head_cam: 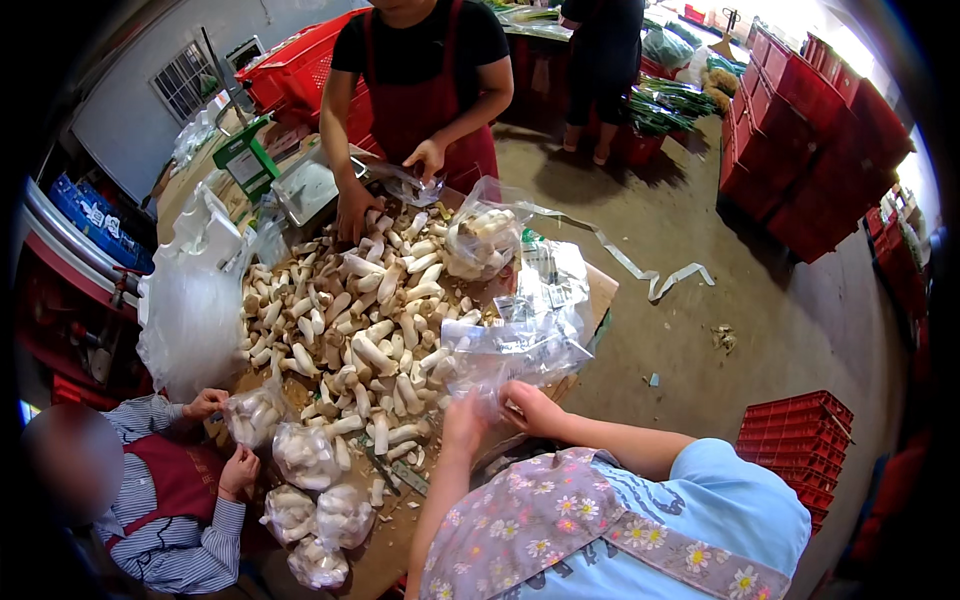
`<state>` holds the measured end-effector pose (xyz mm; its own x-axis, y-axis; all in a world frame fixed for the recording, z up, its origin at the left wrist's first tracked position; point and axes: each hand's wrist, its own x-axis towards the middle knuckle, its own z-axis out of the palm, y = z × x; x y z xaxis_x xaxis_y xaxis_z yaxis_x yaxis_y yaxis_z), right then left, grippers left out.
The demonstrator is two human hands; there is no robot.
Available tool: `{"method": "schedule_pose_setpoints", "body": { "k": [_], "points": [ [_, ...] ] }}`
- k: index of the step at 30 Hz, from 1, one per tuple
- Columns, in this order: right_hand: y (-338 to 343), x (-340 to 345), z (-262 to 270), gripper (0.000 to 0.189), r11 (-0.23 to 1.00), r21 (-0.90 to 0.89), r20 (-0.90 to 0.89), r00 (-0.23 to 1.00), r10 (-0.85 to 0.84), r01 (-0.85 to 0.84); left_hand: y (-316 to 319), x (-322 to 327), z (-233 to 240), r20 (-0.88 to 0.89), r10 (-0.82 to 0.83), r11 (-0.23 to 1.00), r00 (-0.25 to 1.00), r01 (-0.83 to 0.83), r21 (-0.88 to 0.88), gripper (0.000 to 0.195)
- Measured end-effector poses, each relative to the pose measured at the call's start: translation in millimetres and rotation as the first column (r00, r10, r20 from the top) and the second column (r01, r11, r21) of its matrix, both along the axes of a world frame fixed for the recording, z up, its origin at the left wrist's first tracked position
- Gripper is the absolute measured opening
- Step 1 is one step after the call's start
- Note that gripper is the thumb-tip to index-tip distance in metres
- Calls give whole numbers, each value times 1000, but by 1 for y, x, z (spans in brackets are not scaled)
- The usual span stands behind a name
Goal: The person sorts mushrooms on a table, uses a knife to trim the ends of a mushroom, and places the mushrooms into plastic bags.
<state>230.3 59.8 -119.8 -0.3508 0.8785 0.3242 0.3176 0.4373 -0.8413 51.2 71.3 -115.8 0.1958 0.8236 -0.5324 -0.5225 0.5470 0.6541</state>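
Both my hands are at the near right edge of a large heap of king oyster mushrooms (375, 330). My left hand (465, 424) and my right hand (529, 409) pinch the near end of a clear plastic bag (517, 360) that bears printing. The bag lies partly over more printed plastic film (551, 277). A filled clear bag of mushrooms (484, 240) stands beyond it. Several filled bags (307, 454) sit at the near left of the heap.
A co-worker (169, 487) at the left handles a bag of mushrooms (255, 416); another (427, 90) reaches into the heap opposite. A metal scale pan (309, 184) and white foam box (202, 255) stand at far left. Red crates (795, 442) are stacked on the right floor.
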Motion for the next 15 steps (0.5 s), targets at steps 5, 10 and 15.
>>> {"method": "schedule_pose_setpoints", "body": {
  "k": [5,10,15],
  "points": [
    [4,41,7,20,876,219,151,872,-465,429,1,-11,-1,-207,137,988,969,-118,104,12],
    [52,77,14,44,816,11,289,779,-556,578,-11,-20,19,-333,173,958,927,-80,274,9],
    [52,57,67,60,997,32,514,857,39,-65,-21,-9,71,-398,79,941,914,63,332,5]
  ]
}}
